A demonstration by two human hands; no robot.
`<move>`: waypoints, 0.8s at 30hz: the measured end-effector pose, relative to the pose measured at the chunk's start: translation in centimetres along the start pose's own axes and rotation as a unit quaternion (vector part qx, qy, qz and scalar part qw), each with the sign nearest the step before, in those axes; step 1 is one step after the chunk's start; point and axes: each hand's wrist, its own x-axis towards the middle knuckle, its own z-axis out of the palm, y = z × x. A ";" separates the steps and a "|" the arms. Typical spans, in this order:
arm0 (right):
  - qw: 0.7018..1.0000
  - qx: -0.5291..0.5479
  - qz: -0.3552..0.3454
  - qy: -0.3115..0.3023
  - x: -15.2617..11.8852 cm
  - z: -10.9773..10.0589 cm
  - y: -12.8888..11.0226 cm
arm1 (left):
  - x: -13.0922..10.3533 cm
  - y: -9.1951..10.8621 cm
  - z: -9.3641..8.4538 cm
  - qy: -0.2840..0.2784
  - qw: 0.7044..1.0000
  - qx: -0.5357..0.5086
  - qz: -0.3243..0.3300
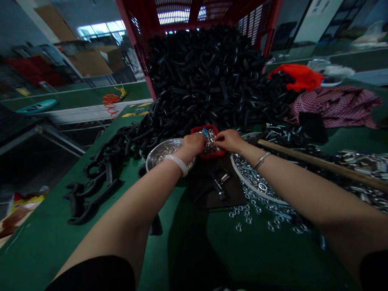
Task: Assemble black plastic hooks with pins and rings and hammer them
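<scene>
My left hand (194, 144) is closed at the left side of a small red tray (216, 155) of metal pins; whatever it holds is too small to name. At the tray's right side, my right hand (229, 140) has its fingers pinched together over the pins, their contents unclear. A blue object (206, 132) stands between the hands. Under my left wrist is a metal bowl (150, 159) of small parts. My right forearm crosses a round tray (239, 173) of metal eye fittings. Nearer me, a black part with a spring (218, 186) lies on a dark mat (203, 196).
A red crate (138, 48) spills a heap of black plastic parts (209, 81) onto the green table (133, 206). A wooden stick (318, 162) lies at right among metal parts. Behind it are a checkered cloth (339, 103) and an orange cloth (298, 76).
</scene>
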 end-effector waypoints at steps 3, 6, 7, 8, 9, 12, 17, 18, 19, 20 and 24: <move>0.999 0.044 0.003 0.022 -0.2 -0.3 0.0 | -0.1 0.0 0.5 0.021 1.000 -0.018 -0.015; 0.995 0.088 0.005 0.035 -1.1 -0.9 -0.2 | -0.6 -0.4 0.6 0.044 0.998 -0.045 -0.028; 0.994 0.105 0.005 0.033 -1.7 -1.1 -0.4 | -0.7 -0.6 0.6 0.055 0.997 -0.052 -0.029; 0.992 0.126 0.008 0.026 -2.3 -1.4 -0.5 | -0.9 -0.7 0.6 0.066 0.996 -0.058 -0.030; 0.988 0.154 0.010 0.014 -3.1 -1.6 -0.6 | -1.0 -0.9 0.6 0.075 0.994 -0.065 -0.035; 0.969 0.245 0.010 -0.036 -6.1 -2.2 -0.8 | -1.5 -1.4 0.5 0.088 0.991 -0.089 -0.049; 0.976 0.205 0.015 -0.074 -10.6 -2.4 -1.0 | -2.2 -1.4 0.8 0.132 0.977 -0.160 -0.054; 0.983 0.174 0.012 -0.064 -11.2 -2.4 -1.0 | -2.3 -1.2 0.8 0.133 0.972 -0.184 -0.057; 0.988 0.144 0.006 -0.052 -11.6 -2.2 -0.9 | -2.6 -1.1 0.9 0.126 0.968 -0.210 -0.058; 0.992 0.120 0.001 -0.040 -11.8 -2.1 -0.9 | -2.9 -0.9 0.9 0.115 0.963 -0.238 -0.056; 0.997 0.067 -0.001 -0.031 -12.1 -1.5 -0.8 | -5.3 -0.2 1.0 0.069 0.918 -0.389 -0.018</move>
